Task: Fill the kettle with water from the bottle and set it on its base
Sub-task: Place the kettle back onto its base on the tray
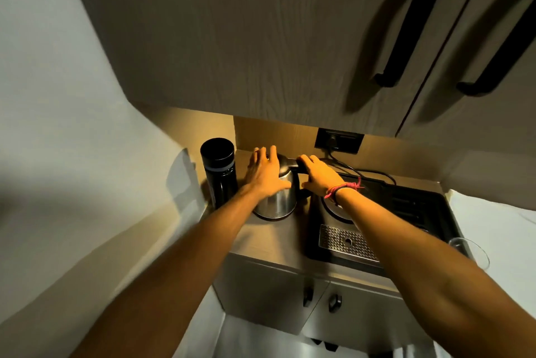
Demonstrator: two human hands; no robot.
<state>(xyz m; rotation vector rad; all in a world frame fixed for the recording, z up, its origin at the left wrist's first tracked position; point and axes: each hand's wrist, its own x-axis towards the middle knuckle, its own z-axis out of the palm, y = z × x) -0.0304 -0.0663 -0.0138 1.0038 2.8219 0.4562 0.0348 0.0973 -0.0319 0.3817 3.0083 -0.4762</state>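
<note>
A steel kettle (pixel 279 201) with a black handle stands on the wooden counter, to the left of the black tray. My right hand (pixel 317 175) is closed around the kettle's black handle. My left hand (pixel 265 170) rests flat on the kettle's top and left side, fingers spread. A tall black bottle (pixel 219 172) with its cap on stands upright just left of the kettle, close to my left hand but apart from it. The round kettle base (pixel 333 212) sits on the tray, partly hidden under my right forearm.
The black tray (pixel 406 209) has a perforated metal drip grate (pixel 345 241). A wall socket (pixel 338 140) with a cord lies behind it. A clear glass (pixel 471 250) stands at the tray's right edge. Cupboard doors (pixel 261 38) hang low overhead; the wall is at left.
</note>
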